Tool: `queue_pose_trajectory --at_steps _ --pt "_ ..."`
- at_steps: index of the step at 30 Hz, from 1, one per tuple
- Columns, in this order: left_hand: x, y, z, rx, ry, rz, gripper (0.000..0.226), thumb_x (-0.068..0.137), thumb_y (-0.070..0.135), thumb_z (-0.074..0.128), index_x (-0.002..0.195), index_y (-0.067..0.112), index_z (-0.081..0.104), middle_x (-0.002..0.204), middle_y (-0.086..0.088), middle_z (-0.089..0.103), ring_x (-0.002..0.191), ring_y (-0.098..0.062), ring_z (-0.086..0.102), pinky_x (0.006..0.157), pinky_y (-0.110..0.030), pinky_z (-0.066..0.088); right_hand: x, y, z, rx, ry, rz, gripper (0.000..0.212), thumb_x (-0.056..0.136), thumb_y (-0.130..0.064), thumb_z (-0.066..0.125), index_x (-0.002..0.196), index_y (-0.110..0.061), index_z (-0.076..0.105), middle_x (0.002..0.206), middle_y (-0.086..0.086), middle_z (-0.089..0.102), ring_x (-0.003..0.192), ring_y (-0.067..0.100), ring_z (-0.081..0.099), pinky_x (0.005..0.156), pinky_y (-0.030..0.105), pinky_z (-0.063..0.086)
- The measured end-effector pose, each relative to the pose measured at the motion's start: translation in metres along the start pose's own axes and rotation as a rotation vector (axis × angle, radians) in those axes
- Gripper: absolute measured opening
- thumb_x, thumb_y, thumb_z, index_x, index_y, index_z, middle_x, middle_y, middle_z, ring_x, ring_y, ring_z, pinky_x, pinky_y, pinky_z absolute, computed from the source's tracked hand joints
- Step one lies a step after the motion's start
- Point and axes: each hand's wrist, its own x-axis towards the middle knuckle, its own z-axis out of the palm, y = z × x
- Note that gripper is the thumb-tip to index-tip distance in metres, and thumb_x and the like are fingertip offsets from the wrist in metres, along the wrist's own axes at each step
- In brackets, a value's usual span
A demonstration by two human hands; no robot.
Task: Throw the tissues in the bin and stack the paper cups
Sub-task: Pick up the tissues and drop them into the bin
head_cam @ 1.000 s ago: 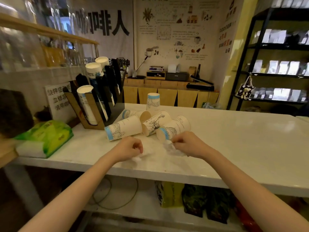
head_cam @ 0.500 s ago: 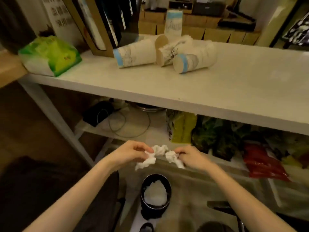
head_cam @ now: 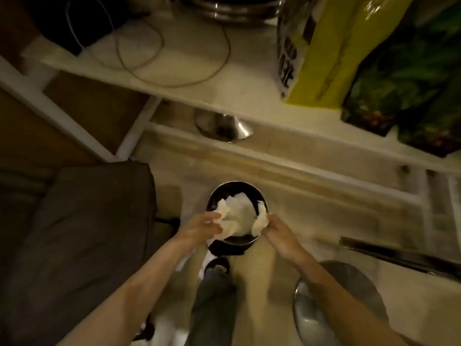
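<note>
Left hand (head_cam: 203, 226) and right hand (head_cam: 279, 236) grip tissues (head_cam: 237, 216) over the bin (head_cam: 262, 199).

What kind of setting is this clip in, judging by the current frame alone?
Probably the floor space under a shop or café counter: a white shelf holding packaged goods like a yellow bag, a loose cable, and a small black bin of tissues on the tiled floor.
</note>
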Motion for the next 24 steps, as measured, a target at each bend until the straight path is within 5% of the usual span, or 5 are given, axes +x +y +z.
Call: queue_pose_trajectory --at_steps 6,12,17,20,24 --pt "0.107 -0.049 0.004 -0.175 0.069 -0.087 0.041 0.086 0.002 0.055 0.126 0.003 0.049 0.136 -0.013 0.043 0.119 -0.028 0.049 0.097 -0.034 0.041 0.089 0.04 0.044 0.12 -0.091 0.099 0.04 0.089 -0.017 0.052 0.128 -0.012 0.046 0.122 0.003 0.052 0.115 0.028 0.052 0.101 0.04 0.043" --pt "0.132 -0.059 0.021 -0.128 0.014 -0.168 0.049 0.088 0.002 0.051 0.135 0.01 0.04 0.139 -0.014 0.04 0.129 -0.031 0.04 0.094 -0.03 0.039 0.122 0.061 0.059 0.248 -0.168 0.246 0.063 0.086 -0.007 0.053 0.143 -0.015 0.026 0.14 0.011 0.041 0.126 0.033 0.044 0.104 0.038 0.041" --pt "0.101 -0.035 0.016 0.006 -0.004 -0.202 0.043 0.088 0.008 0.05 0.131 0.012 0.045 0.141 -0.014 0.041 0.131 -0.029 0.039 0.108 -0.04 0.035 0.097 0.037 0.038 0.32 -0.12 0.231 0.055 0.084 0.0 0.053 0.135 -0.007 0.035 0.094 0.005 0.055 0.096 0.032 0.058 0.076 0.032 0.048" --pt "0.063 0.004 0.015 0.11 -0.014 -0.189 0.04 0.089 0.011 0.05 0.129 0.014 0.047 0.134 -0.013 0.045 0.126 -0.028 0.043 0.102 -0.036 0.039 0.065 0.003 0.014 0.295 -0.084 0.142 0.051 0.084 0.001 0.051 0.133 -0.006 0.038 0.09 0.008 0.057 0.087 0.03 0.058 0.067 0.027 0.048" --pt "0.0 0.062 0.015 0.183 -0.065 -0.071 0.041 0.089 0.011 0.052 0.129 0.006 0.048 0.112 -0.012 0.052 0.092 -0.018 0.054 0.071 -0.023 0.043 0.003 -0.054 -0.023 0.232 -0.032 -0.015 0.044 0.087 0.002 0.047 0.13 -0.006 0.042 0.102 0.012 0.054 0.071 0.018 0.058 0.047 0.011 0.045"
